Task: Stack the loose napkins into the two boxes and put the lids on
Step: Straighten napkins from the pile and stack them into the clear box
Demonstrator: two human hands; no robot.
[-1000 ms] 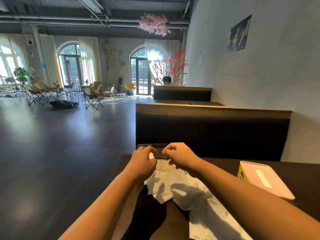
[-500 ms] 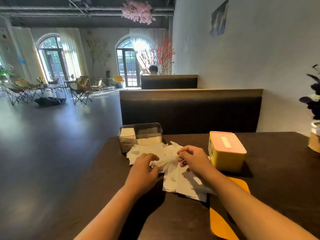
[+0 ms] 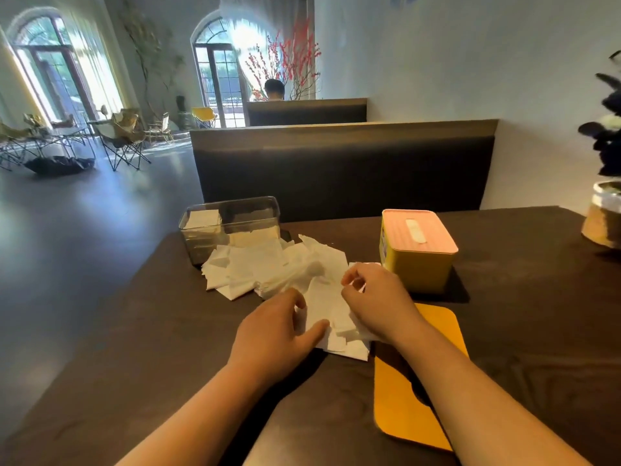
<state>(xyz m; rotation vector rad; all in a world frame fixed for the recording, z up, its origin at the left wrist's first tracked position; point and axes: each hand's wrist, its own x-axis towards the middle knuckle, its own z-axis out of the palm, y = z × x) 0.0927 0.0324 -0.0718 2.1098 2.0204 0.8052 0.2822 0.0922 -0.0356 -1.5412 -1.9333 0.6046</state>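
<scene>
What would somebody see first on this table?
A messy heap of white napkins in the middle of the dark table, with the left hand and right hand holding its near edge. Right of it stands a yellow box with a pink lid; behind the heap, a clear box.
</scene>
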